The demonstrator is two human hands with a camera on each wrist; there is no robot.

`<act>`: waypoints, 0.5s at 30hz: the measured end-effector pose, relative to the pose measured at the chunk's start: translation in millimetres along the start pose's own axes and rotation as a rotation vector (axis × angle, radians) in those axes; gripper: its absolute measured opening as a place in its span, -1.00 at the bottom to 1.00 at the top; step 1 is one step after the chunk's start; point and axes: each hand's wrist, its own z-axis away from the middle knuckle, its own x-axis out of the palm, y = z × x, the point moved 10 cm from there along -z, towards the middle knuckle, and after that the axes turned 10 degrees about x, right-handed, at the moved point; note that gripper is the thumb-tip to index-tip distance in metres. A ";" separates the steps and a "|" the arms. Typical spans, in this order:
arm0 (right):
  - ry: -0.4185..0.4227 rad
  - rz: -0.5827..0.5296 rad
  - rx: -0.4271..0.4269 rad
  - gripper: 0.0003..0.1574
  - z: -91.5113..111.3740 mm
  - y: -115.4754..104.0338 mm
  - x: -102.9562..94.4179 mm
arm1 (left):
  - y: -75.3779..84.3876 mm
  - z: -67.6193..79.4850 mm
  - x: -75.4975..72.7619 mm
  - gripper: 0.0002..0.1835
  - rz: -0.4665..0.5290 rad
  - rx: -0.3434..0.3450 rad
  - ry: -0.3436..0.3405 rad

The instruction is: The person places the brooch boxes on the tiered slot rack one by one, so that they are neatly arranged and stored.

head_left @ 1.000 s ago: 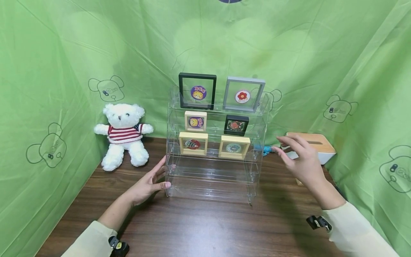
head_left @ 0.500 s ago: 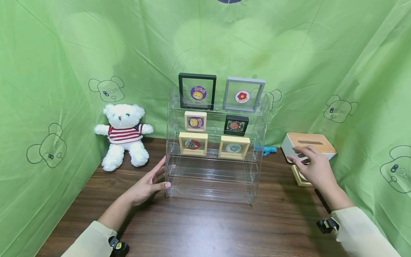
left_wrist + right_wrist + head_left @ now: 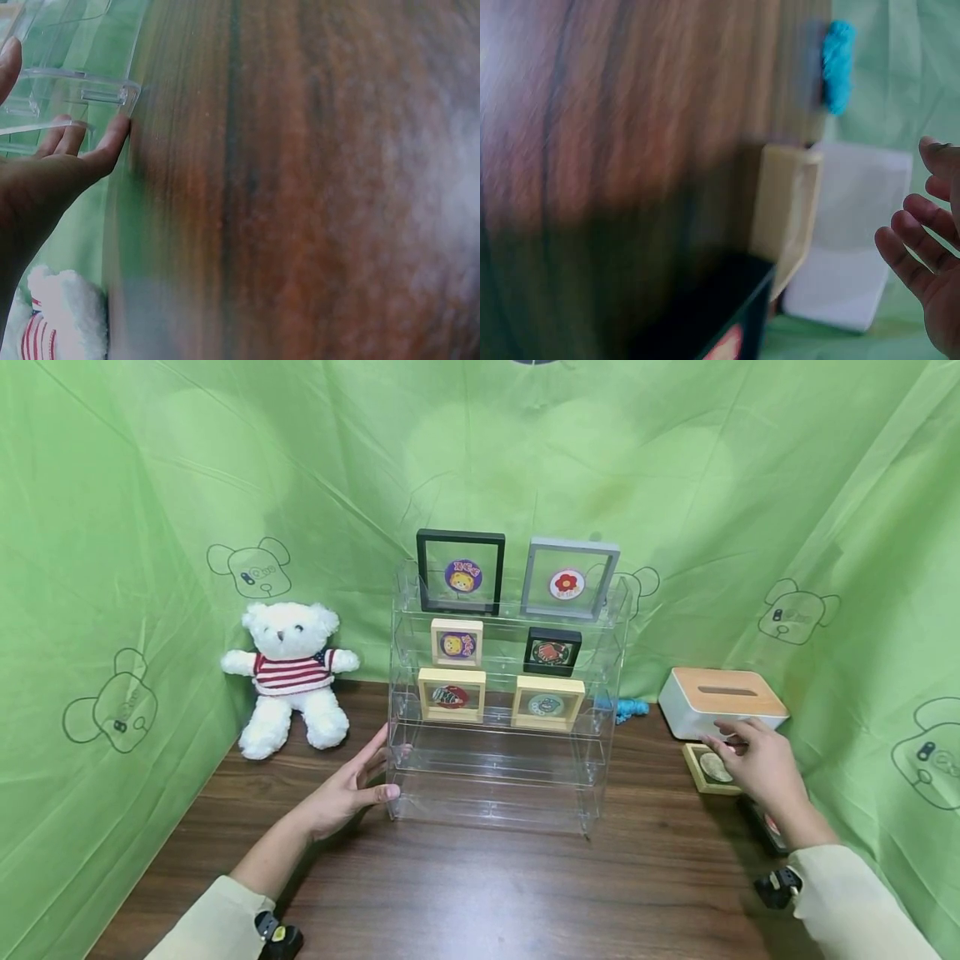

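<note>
A clear acrylic tiered display stand (image 3: 487, 789) stands mid-table. My left hand (image 3: 333, 797) rests against its left side, fingers extended along the side panel and thumb at the front edge. At the right, my right hand (image 3: 768, 768) hovers with loosely bent fingers and nothing in them, over a pale wooden frame (image 3: 699, 772) with a round silvery disc inside. Close to the right wrist lies a black frame (image 3: 759, 827), partly hidden by the forearm. Three rows of the stand carry small frames, such as a black one (image 3: 461, 535) and a grey one (image 3: 576, 545) on top.
A white tissue box (image 3: 681, 712) with a wooden lid stands behind the pale frame. Something blue and knobbly (image 3: 632, 708) lies between it and the stand. A white teddy bear (image 3: 288, 672) sits at the left. Green cloth (image 3: 675, 527) hangs behind and at both sides.
My right hand has moved right and down, from beside the stand to over the pale wooden frame, uncovering that frame and part of the black one. The left hand has stayed put.
</note>
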 end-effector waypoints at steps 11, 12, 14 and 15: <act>-0.098 0.084 0.132 -0.59 7.5 56.1 26.2 | -0.2 1.8 -1.4 0.14 -0.001 0.006 0.004; -0.105 0.087 0.128 -0.59 7.7 58.2 28.3 | -0.3 1.7 -1.5 0.14 0.000 0.006 0.005; -0.117 0.094 0.114 -0.58 8.4 61.0 32.5 | -0.3 1.0 -1.1 0.14 0.003 0.009 0.005; -0.128 0.098 0.109 -0.58 8.9 61.9 35.0 | -0.3 0.6 -1.0 0.14 0.001 0.012 0.003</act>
